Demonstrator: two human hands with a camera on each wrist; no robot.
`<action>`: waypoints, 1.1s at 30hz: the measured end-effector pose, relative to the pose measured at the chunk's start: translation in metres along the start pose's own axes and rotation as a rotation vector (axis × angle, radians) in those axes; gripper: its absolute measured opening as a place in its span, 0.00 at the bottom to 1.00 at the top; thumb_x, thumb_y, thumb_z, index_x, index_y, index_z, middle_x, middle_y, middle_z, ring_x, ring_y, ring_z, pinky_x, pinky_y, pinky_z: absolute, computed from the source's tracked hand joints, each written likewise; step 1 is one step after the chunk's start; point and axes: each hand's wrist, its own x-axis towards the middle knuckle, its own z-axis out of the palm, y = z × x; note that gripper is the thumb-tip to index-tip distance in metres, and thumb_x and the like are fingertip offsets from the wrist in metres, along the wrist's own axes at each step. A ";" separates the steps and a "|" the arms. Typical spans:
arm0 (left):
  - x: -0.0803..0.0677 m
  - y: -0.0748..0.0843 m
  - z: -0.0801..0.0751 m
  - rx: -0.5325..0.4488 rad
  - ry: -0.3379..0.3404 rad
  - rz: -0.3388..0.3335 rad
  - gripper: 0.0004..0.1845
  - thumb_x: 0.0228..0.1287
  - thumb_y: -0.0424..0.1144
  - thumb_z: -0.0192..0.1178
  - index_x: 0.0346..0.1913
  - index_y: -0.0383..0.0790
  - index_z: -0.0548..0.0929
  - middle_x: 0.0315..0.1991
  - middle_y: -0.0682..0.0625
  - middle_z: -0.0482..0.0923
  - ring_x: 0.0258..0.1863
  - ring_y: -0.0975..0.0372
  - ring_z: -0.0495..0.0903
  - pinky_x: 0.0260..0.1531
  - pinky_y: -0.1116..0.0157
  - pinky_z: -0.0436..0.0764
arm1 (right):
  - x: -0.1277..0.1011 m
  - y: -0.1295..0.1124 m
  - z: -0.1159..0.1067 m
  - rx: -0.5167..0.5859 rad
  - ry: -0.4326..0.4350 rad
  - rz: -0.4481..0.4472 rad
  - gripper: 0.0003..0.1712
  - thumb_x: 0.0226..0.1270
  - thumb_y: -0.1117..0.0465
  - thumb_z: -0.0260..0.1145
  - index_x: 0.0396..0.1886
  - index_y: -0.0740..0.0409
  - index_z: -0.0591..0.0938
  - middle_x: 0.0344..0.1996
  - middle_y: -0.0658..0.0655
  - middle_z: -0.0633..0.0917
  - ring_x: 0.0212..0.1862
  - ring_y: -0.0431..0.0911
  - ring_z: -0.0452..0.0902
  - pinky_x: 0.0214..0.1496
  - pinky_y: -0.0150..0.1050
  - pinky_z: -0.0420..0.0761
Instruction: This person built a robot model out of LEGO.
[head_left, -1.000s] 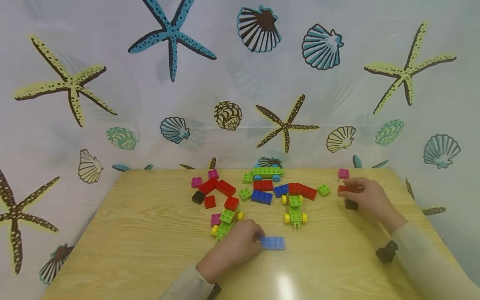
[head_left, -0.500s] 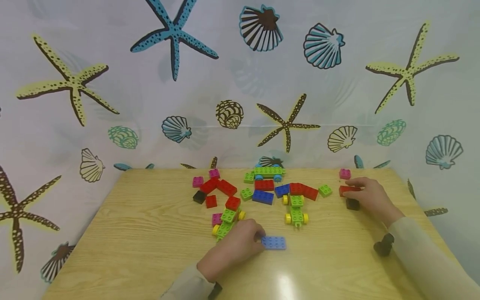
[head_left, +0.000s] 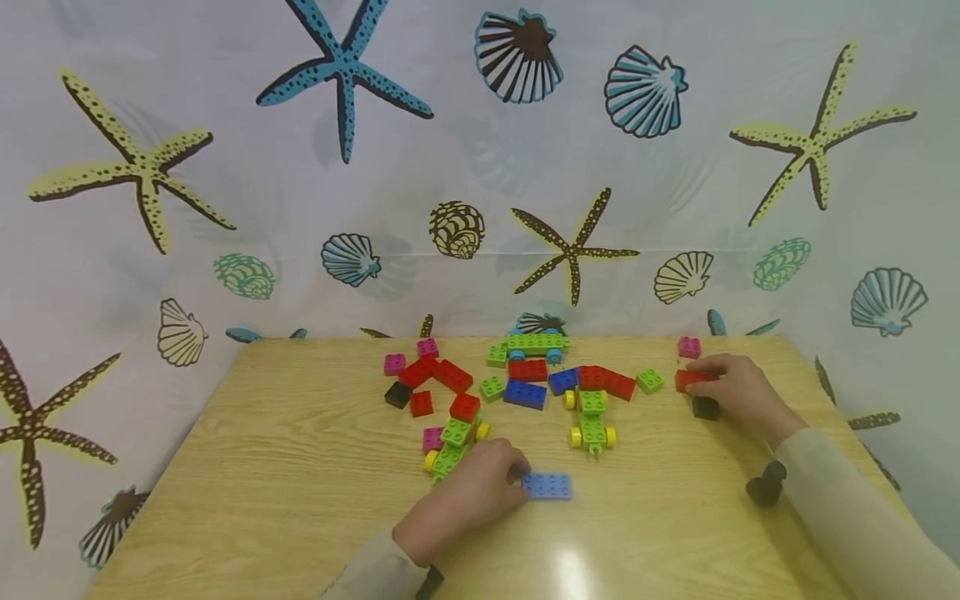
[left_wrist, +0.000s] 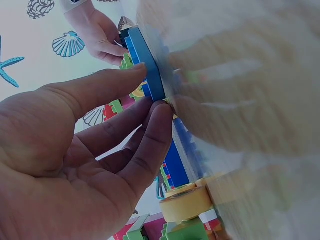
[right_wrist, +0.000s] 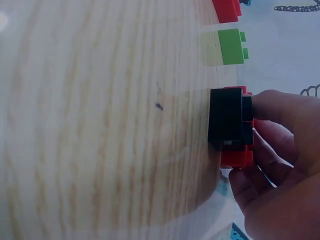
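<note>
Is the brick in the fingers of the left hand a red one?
No, the head view shows the left hand pinching a light blue brick.

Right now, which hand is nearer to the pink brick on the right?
Right. The right hand is just in front of the pink brick; the left hand is well to its left and nearer the camera, at a blue brick.

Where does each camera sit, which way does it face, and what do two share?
Head: on the head, looking forward and down at the table and patterned backdrop; left hand, right hand and sleeves show.
Left wrist: on that wrist, facing the light blue brick; the left hand shows close, the right hand beyond.
Right wrist: on that wrist, facing the red brick and black brick; only the right hand shows.
Shared: black brick, in head and right wrist views.
</note>
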 end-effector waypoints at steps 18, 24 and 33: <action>0.006 -0.007 -0.008 -0.015 -0.026 0.006 0.15 0.69 0.35 0.77 0.57 0.37 0.94 0.50 0.48 0.90 0.46 0.61 0.84 0.58 0.54 0.89 | 0.005 -0.010 -0.006 -0.054 0.041 -0.022 0.31 0.83 0.51 0.72 0.75 0.65 0.82 0.75 0.76 0.80 0.71 0.69 0.77 0.76 0.66 0.80; 0.007 -0.006 -0.012 -0.027 -0.031 0.001 0.15 0.70 0.34 0.76 0.57 0.36 0.93 0.51 0.48 0.90 0.48 0.59 0.85 0.60 0.52 0.89 | -0.007 -0.031 -0.009 -0.077 0.061 -0.078 0.32 0.80 0.52 0.75 0.74 0.66 0.83 0.69 0.75 0.83 0.64 0.66 0.81 0.60 0.48 0.90; 0.006 -0.006 -0.012 -0.036 -0.046 -0.016 0.15 0.71 0.35 0.76 0.57 0.37 0.93 0.51 0.48 0.89 0.48 0.59 0.83 0.61 0.51 0.88 | -0.039 -0.069 0.012 -0.045 0.047 -0.216 0.24 0.78 0.55 0.76 0.67 0.62 0.88 0.62 0.66 0.88 0.59 0.61 0.84 0.52 0.38 0.87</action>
